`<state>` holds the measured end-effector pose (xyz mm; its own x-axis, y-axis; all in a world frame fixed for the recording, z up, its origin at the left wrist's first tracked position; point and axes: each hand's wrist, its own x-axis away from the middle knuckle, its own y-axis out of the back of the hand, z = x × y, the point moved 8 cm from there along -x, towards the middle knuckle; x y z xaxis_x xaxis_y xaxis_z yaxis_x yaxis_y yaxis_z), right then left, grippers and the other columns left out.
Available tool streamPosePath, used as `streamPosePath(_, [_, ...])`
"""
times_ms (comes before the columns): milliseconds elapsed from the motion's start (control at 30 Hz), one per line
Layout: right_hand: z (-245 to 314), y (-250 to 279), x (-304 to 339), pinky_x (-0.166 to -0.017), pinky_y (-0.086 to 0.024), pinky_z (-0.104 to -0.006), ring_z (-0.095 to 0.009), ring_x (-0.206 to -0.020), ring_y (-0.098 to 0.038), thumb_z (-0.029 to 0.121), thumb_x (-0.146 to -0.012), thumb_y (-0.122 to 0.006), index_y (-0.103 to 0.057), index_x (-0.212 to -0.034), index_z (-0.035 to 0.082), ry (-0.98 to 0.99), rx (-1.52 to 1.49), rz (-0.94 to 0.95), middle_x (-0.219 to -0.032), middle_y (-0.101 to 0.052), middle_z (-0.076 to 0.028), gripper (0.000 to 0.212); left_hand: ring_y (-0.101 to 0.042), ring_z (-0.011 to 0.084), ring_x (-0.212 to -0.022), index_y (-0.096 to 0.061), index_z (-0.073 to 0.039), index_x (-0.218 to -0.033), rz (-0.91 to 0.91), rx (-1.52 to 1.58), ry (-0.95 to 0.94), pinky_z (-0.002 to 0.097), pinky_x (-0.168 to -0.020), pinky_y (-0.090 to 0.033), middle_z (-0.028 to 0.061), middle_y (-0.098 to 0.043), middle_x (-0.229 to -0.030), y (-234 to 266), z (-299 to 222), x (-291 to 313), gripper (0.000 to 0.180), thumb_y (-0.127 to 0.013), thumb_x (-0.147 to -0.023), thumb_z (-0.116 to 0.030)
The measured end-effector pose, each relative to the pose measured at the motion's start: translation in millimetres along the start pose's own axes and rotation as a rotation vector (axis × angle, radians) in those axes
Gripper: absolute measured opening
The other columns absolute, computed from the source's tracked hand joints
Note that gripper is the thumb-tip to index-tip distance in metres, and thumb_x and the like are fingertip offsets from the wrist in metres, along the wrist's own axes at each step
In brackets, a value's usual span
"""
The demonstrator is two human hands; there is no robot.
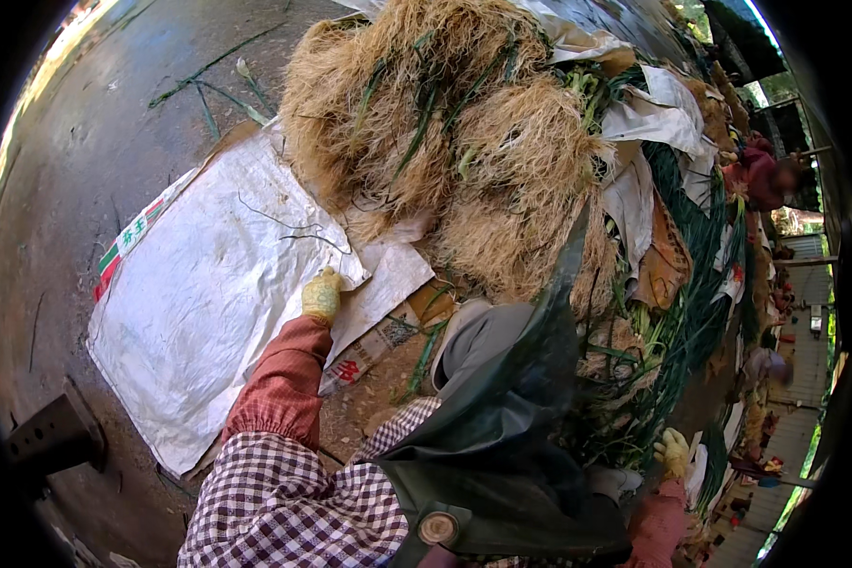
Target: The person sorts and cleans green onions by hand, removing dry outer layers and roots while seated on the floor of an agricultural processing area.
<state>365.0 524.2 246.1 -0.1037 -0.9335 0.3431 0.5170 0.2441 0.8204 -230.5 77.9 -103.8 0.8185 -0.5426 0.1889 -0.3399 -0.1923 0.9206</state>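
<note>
A flat white woven sack [208,284] with a coloured printed edge lies on the ground at the left. My left hand [322,295], in a yellowish glove, is closed on the sack's near right edge. A thin dark stalk [298,230] rests on the sack. Beyond it is a big heap of scallions, their tan stringy roots [388,114] turned toward me. Low at the right, my right hand [673,452], also gloved, is beside the long green scallion leaves [705,256]. Its fingers look bent, but what they hold, if anything, does not show.
Another pale sack [388,279] and cardboard scraps lie under and beside the white one. A dark metal bracket [57,435] stands at the lower left. Loose green leaves [204,80] lie on the wet concrete. My dark green apron [502,417] covers my lap. Another person [762,175] is at the far right.
</note>
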Motion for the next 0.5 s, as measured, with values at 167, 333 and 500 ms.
streamPosePath(167, [0, -117, 12, -0.065, -0.047, -0.0294, -0.018, -0.079, -0.060, 0.019, -0.083, -0.056, -0.052, -0.117, 0.000, 0.100, 0.193, 0.264, -0.101, -0.060, -0.010, 0.039, -0.054, 0.0332, -0.086, -0.058, -0.004, -0.079, 0.013, 0.095, -0.016, 0.0410, -0.074, -0.044, 0.0150, -0.055, -0.085, 10, -34, 19, 0.015, -0.058, -0.073, -0.018])
streamPosePath(333, [-34, -169, 15, -0.060, -0.045, -0.0261, -0.013, -0.069, -0.055, 0.014, -0.081, -0.059, -0.055, -0.113, 0.001, 0.100, 0.104, 0.398, -0.087, -0.061, -0.007, 0.036, -0.054, 0.0366, -0.080, -0.058, -0.004, -0.075, 0.091, 0.195, -0.072, 0.0413, -0.069, -0.043, 0.0161, -0.056, -0.078, 3, -47, 39, 0.013, -0.061, -0.071, -0.015])
streamPosePath(500, [-65, -133, 4, -0.063, -0.048, -0.0262, -0.015, -0.070, -0.057, 0.017, -0.080, -0.059, -0.055, -0.113, 0.001, 0.013, 0.100, 0.333, -0.089, -0.061, -0.007, 0.036, -0.057, 0.0326, -0.075, -0.055, -0.003, -0.077, 0.717, 0.341, -0.343, 0.0397, -0.065, -0.044, 0.0158, -0.058, -0.081, -13, -140, 95, 0.018, -0.064, -0.069, -0.017])
